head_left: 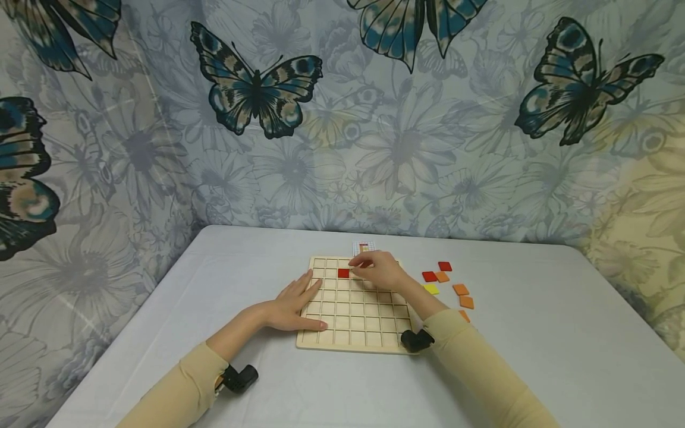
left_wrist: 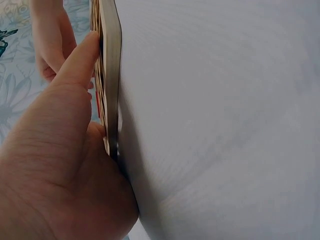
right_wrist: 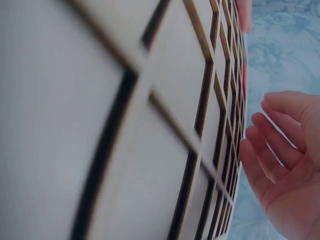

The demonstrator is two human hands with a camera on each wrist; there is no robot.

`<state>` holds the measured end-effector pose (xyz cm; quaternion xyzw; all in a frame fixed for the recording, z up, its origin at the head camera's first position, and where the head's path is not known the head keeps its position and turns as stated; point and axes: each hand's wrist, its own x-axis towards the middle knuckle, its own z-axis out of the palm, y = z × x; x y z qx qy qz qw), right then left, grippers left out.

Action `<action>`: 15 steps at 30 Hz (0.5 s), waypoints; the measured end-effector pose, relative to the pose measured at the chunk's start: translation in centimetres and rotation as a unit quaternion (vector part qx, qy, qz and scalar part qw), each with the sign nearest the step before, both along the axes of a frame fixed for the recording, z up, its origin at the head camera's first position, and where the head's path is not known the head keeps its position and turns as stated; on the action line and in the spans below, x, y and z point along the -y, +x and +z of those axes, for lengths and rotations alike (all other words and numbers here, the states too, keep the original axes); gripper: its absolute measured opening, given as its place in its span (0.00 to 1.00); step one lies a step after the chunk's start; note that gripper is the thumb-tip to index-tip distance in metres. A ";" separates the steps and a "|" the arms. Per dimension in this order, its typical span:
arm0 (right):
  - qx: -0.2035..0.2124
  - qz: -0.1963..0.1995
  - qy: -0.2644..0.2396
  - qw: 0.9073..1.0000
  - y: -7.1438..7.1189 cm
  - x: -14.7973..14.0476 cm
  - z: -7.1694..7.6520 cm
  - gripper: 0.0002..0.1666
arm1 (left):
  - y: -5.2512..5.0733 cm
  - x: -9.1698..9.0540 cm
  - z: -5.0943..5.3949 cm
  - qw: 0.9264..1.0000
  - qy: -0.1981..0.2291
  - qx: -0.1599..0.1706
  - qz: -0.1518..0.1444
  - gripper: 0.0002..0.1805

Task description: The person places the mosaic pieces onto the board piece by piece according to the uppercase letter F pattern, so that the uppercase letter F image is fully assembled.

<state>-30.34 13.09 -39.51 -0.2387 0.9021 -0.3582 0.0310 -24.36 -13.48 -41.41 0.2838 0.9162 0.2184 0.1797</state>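
A wooden grid board (head_left: 364,324) lies on the table, with a red square tile (head_left: 343,273) in one of its cells near the far edge. My left hand (head_left: 293,304) rests spread over the board's left edge, thumb and fingers straight. In the left wrist view, its thumb (left_wrist: 80,62) lies along the board's rim. Just right of the red tile is my right hand (head_left: 379,270), above the far rows. The right wrist view shows that hand's fingers (right_wrist: 272,145) loosely bent, with nothing visible between them and the thumb.
Right of the board lie loose tiles: two red (head_left: 430,276), one yellow (head_left: 431,289) and several orange (head_left: 460,289). A small printed card (head_left: 364,246) with a coloured grid pattern sits beyond the board, partly behind my right hand. Butterfly-patterned cloth (head_left: 342,148) hangs behind the white table (head_left: 257,255).
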 end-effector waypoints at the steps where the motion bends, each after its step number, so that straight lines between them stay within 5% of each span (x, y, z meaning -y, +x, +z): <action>1: 0.001 -0.002 -0.001 1.000 0.0 -0.3 0.0 0.12 | 0.0 0.0 0.1 1.000 0.001 0.001 0.000 0.57; 15: 0.010 -0.066 0.012 0.998 0.3 -5.5 0.3 0.13 | 0.2 0.0 0.0 1.000 0.006 0.004 0.005 0.57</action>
